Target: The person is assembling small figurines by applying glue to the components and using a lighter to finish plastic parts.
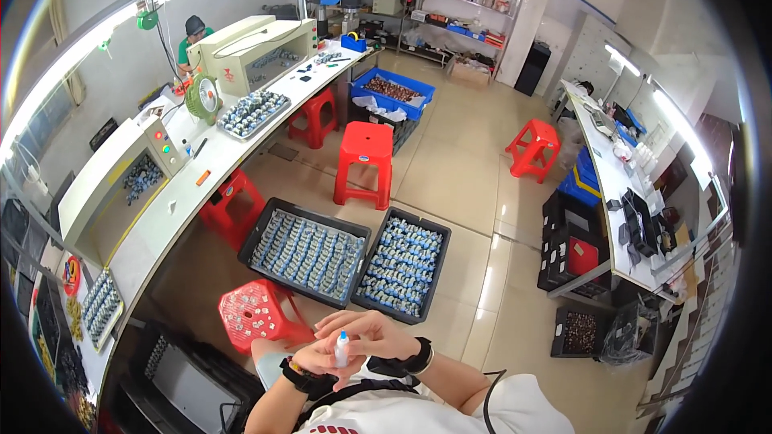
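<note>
Just in front of my body, both hands meet around a small white bottle with a blue tip (342,352), which stands roughly upright. My left hand (315,356) is closed round its lower part. My right hand (386,336) comes in from the right, its thumb and fingers bent against the bottle; some fingers overlap the left hand, so the exact grip is partly hidden. Dark bands circle both wrists. Beyond the hands, two black trays, a left tray (264,246) and a right tray (441,261), lie on the floor, filled with rows of small blue-and-silver parts.
A red stool (249,317) stands at my left, another red stool (366,153) ahead. The long white workbench (173,221) on the left carries machines, a green fan (202,99) and a parts tray (252,115). A person (193,36) sits behind it. Another bench (615,229) runs along the right.
</note>
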### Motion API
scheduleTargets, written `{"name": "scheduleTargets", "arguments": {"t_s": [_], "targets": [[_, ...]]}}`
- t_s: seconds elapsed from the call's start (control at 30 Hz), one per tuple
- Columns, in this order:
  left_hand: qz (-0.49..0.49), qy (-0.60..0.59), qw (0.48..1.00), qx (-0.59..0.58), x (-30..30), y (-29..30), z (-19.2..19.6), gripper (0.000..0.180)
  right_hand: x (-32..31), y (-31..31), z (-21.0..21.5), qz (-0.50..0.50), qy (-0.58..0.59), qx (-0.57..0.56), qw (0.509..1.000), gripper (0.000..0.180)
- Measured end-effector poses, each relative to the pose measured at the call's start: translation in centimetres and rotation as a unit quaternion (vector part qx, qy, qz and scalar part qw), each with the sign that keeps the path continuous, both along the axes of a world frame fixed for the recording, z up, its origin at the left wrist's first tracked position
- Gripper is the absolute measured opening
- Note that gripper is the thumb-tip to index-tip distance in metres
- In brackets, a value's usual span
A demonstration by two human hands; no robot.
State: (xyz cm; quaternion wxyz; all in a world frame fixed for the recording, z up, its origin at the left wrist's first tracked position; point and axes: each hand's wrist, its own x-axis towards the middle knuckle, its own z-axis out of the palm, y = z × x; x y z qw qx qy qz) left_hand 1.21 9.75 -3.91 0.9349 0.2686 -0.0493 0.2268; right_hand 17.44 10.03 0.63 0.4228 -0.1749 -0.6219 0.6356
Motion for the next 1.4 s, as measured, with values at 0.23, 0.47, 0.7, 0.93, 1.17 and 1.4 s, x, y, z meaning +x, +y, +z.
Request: {"name": "scheduleTargets", "arguments": {"t_s": [0.23, 0.47, 0.7, 0.93, 1.17, 1.4], "targets": [[0.189, 0.17, 0.964, 0.074, -0.4, -2.5, 0.8, 0.039, -0.1, -1.4, 0.3, -0.117, -0.105, 0.037, 0.987, 0.025], [0.386, 0.235, 0.88, 0.145, -1.2, -3.5, 3.2, 0.044, -2.8, -0.9, 2.2, -0.148, -0.096, 0.1, 0.979, 0.028], [0.572, 0.298, 0.714, 0.272, -2.2, -0.7, 4.8, 0.069, -7.0, 3.4, 3.5, -0.108, -0.038, -0.096, 0.989, 0.021], [0.589, 0.383, 0.7, 0.125, -13.0, -2.7, -0.9, 0.066, -12.1, 15.6, 13.9, -0.03, -0.1, 0.167, 0.981, 0.041], [0.638, 0.516, 0.572, 0.008, -26.0, -10.1, -9.9, 0.067, -21.9, 21.1, 19.8, 0.007, -0.114, 0.197, 0.974, 0.038], [0.693, 0.55, 0.442, -0.147, -34.0, -20.8, -18.7, 0.07, -32.3, 21.5, 19.7, 0.034, -0.088, 0.169, 0.981, 0.037]]}}
